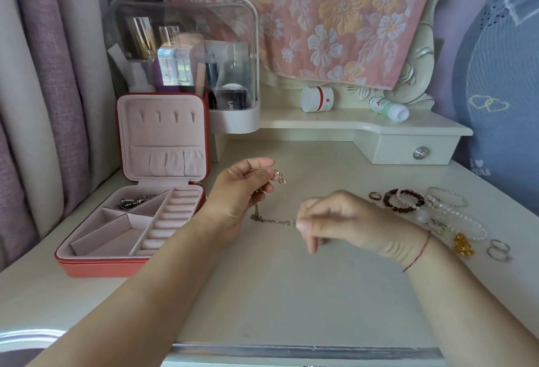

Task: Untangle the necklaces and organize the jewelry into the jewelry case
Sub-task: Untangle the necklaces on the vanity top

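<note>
A thin gold necklace chain [284, 200] with a small pendant [280, 177] hangs between my two hands above the dressing table. My left hand [242, 194] pinches the chain near the pendant, with a loop of it dangling under the fingers. My right hand [338, 221], slightly blurred, pinches the other end of the chain low over the table. The pink jewelry case [96, 258] lies open at the left, with a silver piece [135, 202] in its back compartment. Loose bracelets [404, 200], rings [499, 248] and a gold ornament [463, 244] lie at the right.
A clear cosmetics organizer [186, 54] stands behind the case. A white jar [317, 99] and a tipped bottle [389, 108] sit on the raised shelf with a small drawer [414, 152]. Curtains hang at the left, and a blue cushion [501, 89] stands at the right.
</note>
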The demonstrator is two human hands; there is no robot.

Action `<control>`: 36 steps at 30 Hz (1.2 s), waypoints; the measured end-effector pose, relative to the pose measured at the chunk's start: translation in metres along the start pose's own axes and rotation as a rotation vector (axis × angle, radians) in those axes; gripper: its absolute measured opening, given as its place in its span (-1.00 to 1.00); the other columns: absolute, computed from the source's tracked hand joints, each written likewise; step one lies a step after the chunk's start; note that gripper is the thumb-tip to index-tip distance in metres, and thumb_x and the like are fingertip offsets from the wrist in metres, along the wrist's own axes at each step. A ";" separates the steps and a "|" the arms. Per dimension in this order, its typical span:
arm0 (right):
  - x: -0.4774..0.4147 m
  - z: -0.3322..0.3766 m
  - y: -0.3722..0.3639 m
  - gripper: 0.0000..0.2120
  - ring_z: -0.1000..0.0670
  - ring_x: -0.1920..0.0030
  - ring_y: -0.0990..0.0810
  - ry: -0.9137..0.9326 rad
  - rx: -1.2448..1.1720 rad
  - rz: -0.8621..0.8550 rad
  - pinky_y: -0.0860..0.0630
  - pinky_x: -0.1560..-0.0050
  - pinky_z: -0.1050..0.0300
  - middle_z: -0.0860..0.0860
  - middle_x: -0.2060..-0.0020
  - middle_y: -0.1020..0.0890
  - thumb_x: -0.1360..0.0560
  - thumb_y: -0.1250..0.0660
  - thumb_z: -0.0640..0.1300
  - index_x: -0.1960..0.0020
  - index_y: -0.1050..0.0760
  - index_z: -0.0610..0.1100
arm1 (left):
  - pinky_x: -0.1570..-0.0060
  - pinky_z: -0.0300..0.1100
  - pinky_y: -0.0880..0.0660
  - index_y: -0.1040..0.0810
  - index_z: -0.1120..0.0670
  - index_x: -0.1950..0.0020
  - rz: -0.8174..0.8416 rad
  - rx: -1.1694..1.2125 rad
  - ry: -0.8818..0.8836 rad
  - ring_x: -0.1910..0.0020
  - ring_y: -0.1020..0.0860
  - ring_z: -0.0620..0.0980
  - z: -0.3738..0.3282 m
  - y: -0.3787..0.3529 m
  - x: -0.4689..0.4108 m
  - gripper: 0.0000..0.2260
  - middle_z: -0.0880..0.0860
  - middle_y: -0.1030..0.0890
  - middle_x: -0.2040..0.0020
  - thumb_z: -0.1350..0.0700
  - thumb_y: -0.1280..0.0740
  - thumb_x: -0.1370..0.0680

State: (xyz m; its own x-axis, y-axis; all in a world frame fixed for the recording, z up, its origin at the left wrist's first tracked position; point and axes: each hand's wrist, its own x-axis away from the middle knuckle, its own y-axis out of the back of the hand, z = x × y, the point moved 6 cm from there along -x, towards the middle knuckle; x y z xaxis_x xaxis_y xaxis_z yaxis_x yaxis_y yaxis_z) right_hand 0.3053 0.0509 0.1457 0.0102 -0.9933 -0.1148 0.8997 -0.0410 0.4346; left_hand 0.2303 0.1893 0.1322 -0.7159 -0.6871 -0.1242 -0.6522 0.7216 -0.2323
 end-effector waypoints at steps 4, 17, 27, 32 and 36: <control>-0.002 -0.015 -0.005 -0.70 0.04 0.11 -0.61 -0.116 0.183 0.002 -0.55 -0.09 0.08 0.16 0.19 -0.53 -0.55 -0.32 0.02 0.29 -0.66 -0.03 | 0.25 -0.27 -0.38 -0.58 0.11 -0.02 0.000 0.021 0.008 0.38 -0.52 -0.13 0.000 0.000 0.000 -0.89 -0.03 -0.65 0.29 0.28 -0.34 -0.54; -0.011 -0.028 0.024 -0.95 -0.17 0.19 -0.56 -0.123 0.227 -0.496 -0.50 0.09 -0.01 -0.08 0.28 -0.61 -0.52 -0.36 -0.05 0.13 -0.56 0.04 | 0.25 -0.28 -0.39 -0.57 0.10 0.00 0.069 0.006 0.006 0.36 -0.57 -0.13 -0.004 -0.011 0.004 -0.90 0.01 -0.67 0.26 0.26 -0.35 -0.53; -0.012 -0.022 0.022 -0.88 0.10 0.35 -0.35 -0.083 0.069 -0.514 -0.29 0.28 0.21 -0.08 0.37 -0.49 -0.50 -0.39 -0.12 0.20 -0.64 -0.07 | 0.24 -0.25 -0.39 -0.57 0.10 0.02 0.064 -0.049 -0.002 0.35 -0.58 -0.11 -0.002 -0.011 0.004 -0.90 0.02 -0.67 0.26 0.29 -0.36 -0.53; -0.007 -0.014 0.029 -0.84 0.02 0.35 -0.28 0.004 0.038 -0.564 -0.25 0.27 0.14 0.12 0.46 -0.38 -0.45 -0.36 -0.01 0.27 -0.61 -0.03 | 0.24 -0.23 -0.38 -0.57 0.12 0.03 0.015 -0.064 -0.011 0.36 -0.57 -0.10 -0.001 -0.006 0.002 -0.91 0.03 -0.67 0.27 0.30 -0.36 -0.53; -0.006 -0.009 0.028 -0.81 -0.02 0.35 -0.27 0.042 0.037 -0.547 -0.23 0.25 0.12 -0.01 0.42 -0.36 -0.45 -0.32 0.00 0.27 -0.58 -0.04 | 0.25 -0.24 -0.38 -0.56 0.13 0.05 0.004 -0.071 -0.016 0.37 -0.56 -0.10 -0.001 -0.006 0.002 -0.91 0.04 -0.66 0.28 0.30 -0.36 -0.53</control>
State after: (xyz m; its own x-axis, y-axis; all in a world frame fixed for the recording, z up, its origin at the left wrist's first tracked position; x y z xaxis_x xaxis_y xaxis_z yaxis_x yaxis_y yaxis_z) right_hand 0.3339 0.0564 0.1508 -0.4368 -0.8210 -0.3676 0.7629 -0.5546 0.3324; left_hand 0.2324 0.1839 0.1344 -0.7147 -0.6852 -0.1405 -0.6659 0.7280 -0.1629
